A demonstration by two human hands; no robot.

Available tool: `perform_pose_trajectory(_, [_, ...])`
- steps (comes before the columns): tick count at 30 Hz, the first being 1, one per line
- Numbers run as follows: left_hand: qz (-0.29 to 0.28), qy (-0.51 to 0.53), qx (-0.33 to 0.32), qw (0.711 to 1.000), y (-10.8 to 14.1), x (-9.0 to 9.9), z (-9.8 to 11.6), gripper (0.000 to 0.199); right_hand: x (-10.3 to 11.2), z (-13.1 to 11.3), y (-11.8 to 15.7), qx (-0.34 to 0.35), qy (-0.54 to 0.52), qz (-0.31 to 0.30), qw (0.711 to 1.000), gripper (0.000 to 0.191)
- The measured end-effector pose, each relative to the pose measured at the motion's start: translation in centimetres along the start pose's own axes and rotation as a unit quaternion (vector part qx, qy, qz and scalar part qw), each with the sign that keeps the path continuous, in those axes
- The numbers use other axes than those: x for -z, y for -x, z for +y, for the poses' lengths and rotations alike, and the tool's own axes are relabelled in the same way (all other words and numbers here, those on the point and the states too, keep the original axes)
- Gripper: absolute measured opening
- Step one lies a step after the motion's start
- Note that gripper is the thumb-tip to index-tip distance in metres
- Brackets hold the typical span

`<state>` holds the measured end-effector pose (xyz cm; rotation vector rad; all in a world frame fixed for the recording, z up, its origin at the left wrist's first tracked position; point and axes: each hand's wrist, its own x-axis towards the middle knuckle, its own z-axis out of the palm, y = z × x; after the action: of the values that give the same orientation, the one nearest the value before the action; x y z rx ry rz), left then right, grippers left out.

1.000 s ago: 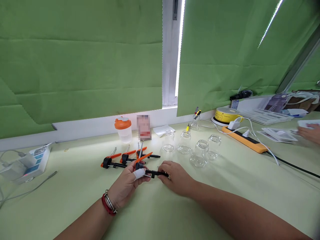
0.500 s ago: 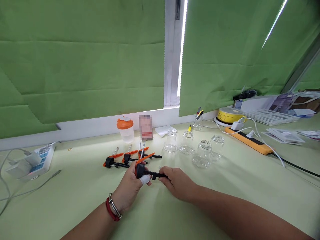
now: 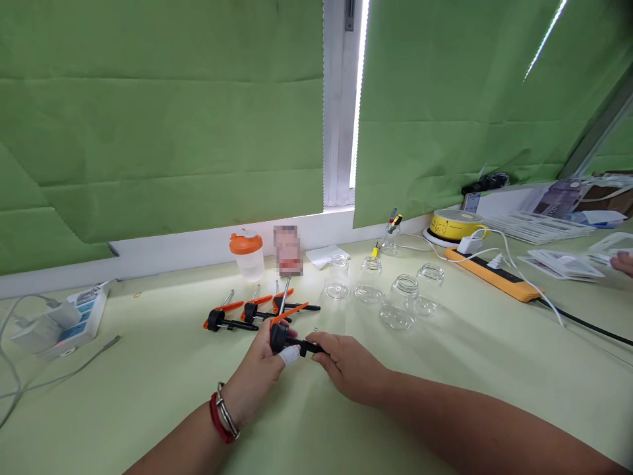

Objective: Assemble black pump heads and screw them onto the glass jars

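Note:
My left hand (image 3: 266, 359), with a white wrap on its thumb, grips the black body of a black-and-orange lever piece (image 3: 279, 336). An orange arm and a metal rod rise from this piece. Its black stem points right, and my right hand (image 3: 346, 363) pinches the far end between thumb and fingers. Just behind my left hand, three similar lever pieces (image 3: 216, 320) lie in a row. A tiny metal bit (image 3: 316, 329) rests on the table beyond my right fingers. Several clear glass jars (image 3: 398, 302) stand open-topped farther right.
An orange-lidded shaker cup (image 3: 248, 256) and a blurred pink box (image 3: 287, 252) stand by the wall. Screwdrivers sit in a glass jar (image 3: 390, 241). Power strips lie left (image 3: 82, 320) and right (image 3: 494, 278), with trailing cables. Another person's hand (image 3: 622, 262) shows at the right edge.
My right hand has shifted slightly left along the black stem, while my left hand keeps its hold. Another person's hand has appeared at the far right.

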<state>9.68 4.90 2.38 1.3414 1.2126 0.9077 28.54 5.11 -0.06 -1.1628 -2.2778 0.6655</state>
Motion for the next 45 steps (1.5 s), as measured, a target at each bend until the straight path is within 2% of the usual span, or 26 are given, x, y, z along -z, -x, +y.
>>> perform_pose_trajectory(4, [0.023, -0.032, -0.070, 0.997, 0.5, -0.1, 0.0, 0.062, -0.1, -0.1, 0.2, 0.018, -0.069, 0.008, 0.997, 0.032])
perform_pose_trajectory(7, [0.030, -0.048, -0.157, 0.986, 0.9, -0.2, -0.3, 0.069, -0.1, -0.6, 0.3, 0.008, -0.169, -0.014, 0.986, 0.025])
perform_pose_trajectory(12, [0.038, -0.055, -0.271, 0.960, 1.7, -0.9, -1.0, 0.060, -0.3, -1.5, 0.6, -0.006, -0.332, -0.066, 0.941, 0.028])
perform_pose_trajectory(14, [0.053, -0.088, -0.302, 0.948, 1.9, -1.1, -1.1, 0.058, -0.3, -1.7, 0.6, -0.006, -0.382, -0.081, 0.920, 0.030])
perform_pose_trajectory(17, [0.082, -0.175, -0.336, 0.922, 2.0, -0.9, -0.8, 0.068, -0.4, -1.8, 0.6, -0.022, -0.445, -0.101, 0.890, 0.035])
perform_pose_trajectory(21, [0.111, -0.339, -0.350, 0.866, 1.7, 0.0, -0.4, 0.088, -0.5, -1.7, 0.5, -0.045, -0.506, -0.112, 0.854, 0.039])
perform_pose_trajectory(23, [0.111, -0.389, -0.343, 0.848, 1.5, 0.3, -0.3, 0.096, -0.6, -1.5, 0.4, -0.062, -0.532, -0.107, 0.838, 0.041])
perform_pose_trajectory(27, [0.082, -0.407, -0.306, 0.857, 1.2, 0.1, -0.6, 0.116, -0.8, -1.4, 0.3, -0.081, -0.565, -0.084, 0.817, 0.038])
perform_pose_trajectory(32, [0.062, -0.432, -0.295, 0.850, 1.2, -0.7, -1.2, 0.132, -1.0, -1.9, 0.3, -0.097, -0.564, -0.075, 0.817, 0.036])
perform_pose_trajectory(38, [0.083, -0.452, -0.301, 0.835, 1.4, -1.6, -1.4, 0.129, -1.3, -2.1, 0.3, -0.107, -0.583, -0.079, 0.802, 0.035])
perform_pose_trajectory(45, [0.132, -0.471, -0.300, 0.819, 1.9, -2.5, -0.9, 0.099, -1.8, -1.6, 0.2, -0.121, -0.614, -0.105, 0.773, 0.033])
